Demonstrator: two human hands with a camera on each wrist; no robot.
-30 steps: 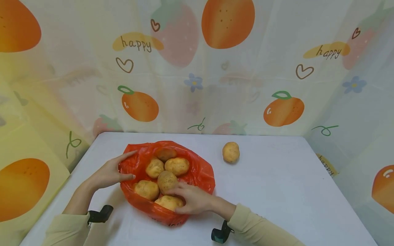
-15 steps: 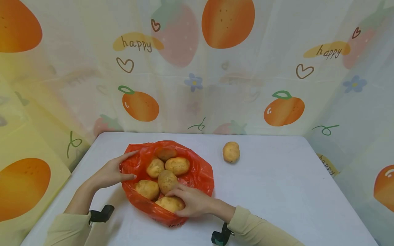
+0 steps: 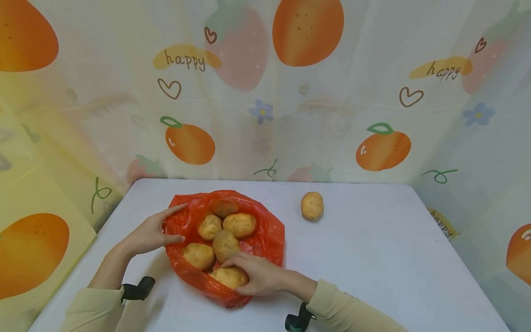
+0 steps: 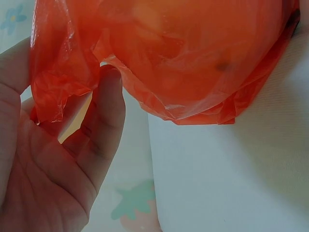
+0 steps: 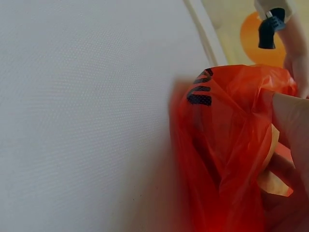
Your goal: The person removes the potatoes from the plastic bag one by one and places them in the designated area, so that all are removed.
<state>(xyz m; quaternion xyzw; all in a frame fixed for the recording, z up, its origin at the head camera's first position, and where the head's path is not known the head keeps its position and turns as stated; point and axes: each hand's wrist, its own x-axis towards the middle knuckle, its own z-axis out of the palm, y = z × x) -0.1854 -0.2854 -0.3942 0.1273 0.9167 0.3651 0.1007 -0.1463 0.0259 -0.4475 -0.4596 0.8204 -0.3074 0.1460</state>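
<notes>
A red plastic bag [image 3: 269,230] lies with its mouth spread wide, several potatoes inside. At its left rim my left hand [image 3: 150,234] holds the film, which passes between thumb and fingers in the left wrist view. My right hand [image 3: 259,275] is at the near right rim, with the thumb outside the film and the fingers inside, in the right wrist view [image 5: 294,130]. Those fingers lie over the front potato [image 3: 229,276], close below the middle potato [image 3: 226,245]. Beyond them are an oblong potato [image 3: 239,225] and a left potato [image 3: 199,256].
A single potato [image 3: 312,205] sits on the white table [image 3: 373,258], right of the bag near the back edge. Behind the table hangs a fruit-patterned curtain [image 3: 307,138]. Black wrist cameras [image 3: 138,288] are worn on both forearms.
The right fingers have slid slightly down, away from the middle potato. The bag's right side has drawn in a little to the left. The left hand keeps its place at the rim.
</notes>
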